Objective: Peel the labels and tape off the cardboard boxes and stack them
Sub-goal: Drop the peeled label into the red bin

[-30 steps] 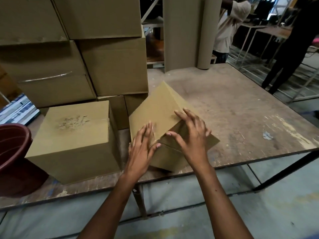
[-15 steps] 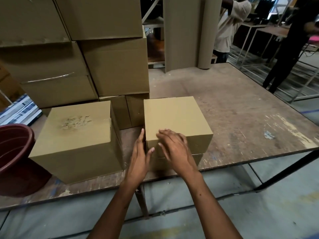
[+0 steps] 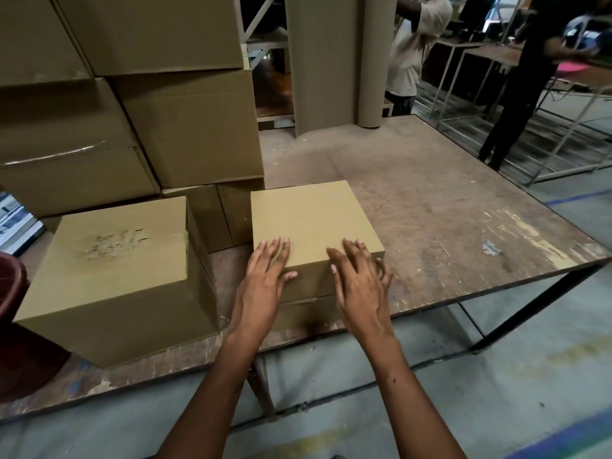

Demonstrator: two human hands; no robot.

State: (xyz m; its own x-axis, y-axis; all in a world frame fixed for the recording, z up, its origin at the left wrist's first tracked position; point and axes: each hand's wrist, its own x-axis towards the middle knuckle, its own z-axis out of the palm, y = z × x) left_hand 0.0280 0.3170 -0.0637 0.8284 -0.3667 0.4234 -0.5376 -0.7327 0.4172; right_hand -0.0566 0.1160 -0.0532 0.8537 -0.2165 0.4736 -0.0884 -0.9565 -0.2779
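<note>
A small plain cardboard box (image 3: 311, 220) stands flat on the wooden table (image 3: 447, 233) near its front edge. My left hand (image 3: 265, 279) lies with straight fingers on the box's near left top corner. My right hand (image 3: 361, 279) hovers or rests with spread, loosely bent fingers over the near right corner, holding nothing. A strip of tape shows along the seam on the box's front face, partly hidden by my hands. To the left sits a larger box (image 3: 116, 270) whose top shows a torn patch where a label was peeled off.
A stack of big cardboard boxes (image 3: 185, 127) fills the back left of the table. A dark red tub (image 3: 13, 313) sits at the far left edge. Rolled cardboard sheets (image 3: 331, 61) stand at the back. Two people (image 3: 417, 44) stand beyond the table on the right.
The small box was tilted on an edge a second ago and now lies flat. Both hands have shifted from its side up onto its near top edge.
</note>
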